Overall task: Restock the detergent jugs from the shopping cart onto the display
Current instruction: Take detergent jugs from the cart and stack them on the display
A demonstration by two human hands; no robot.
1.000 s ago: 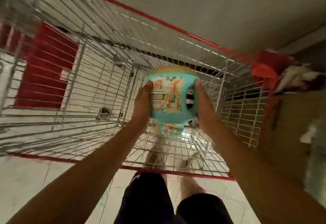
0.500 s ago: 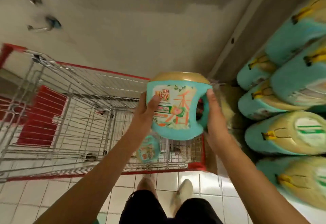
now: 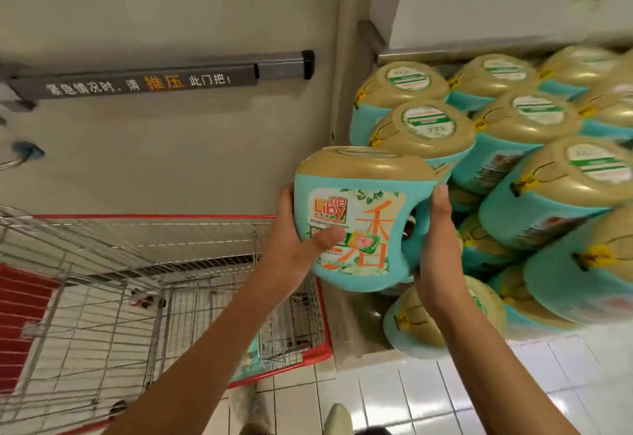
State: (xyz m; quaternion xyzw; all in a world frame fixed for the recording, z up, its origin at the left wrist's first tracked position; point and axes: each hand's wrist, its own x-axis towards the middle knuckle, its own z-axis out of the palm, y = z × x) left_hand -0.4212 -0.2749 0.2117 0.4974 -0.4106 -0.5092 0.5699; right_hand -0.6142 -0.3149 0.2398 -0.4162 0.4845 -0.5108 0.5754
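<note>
1. Both hands are on one jug (image 3: 359, 225). It's teal with a tan cap and an orange-and-green label that says "Liby". It's up in the air and tipped a bit, with the label facing the camera.
2. The left hand (image 3: 294, 246) grips the jug's left side. The thumb is clamped across the lower part of the label. The other fingers go round the back, so I can't tell how they sit.
3. The right hand (image 3: 440, 253) grips the handle side. One fingertip reaches up to where the handle meets the cap. The rest are wrapped behind and hidden.
4. The jug is just left of the display stack (image 3: 561, 174), with its cap almost touching the nearest stacked jug. I can't say if they actually touch.
5. The stack is lots of the same teal jugs piled in tiers, caps towards the camera. Most have a round white-and-green sticker and a yellow tag. The right edge of the stack is blurry.
6. The cart (image 3: 144, 263) is down on the left. It's wire with a red rim, and its near corner sits below the left forearm.
7. Behind the cart is a pale door with a grey push bar (image 3: 150, 81) that has Chinese text on it.
8. The floor (image 3: 394, 397) is white tile. A light shoe (image 3: 337, 417) pokes in at the bottom.
</note>
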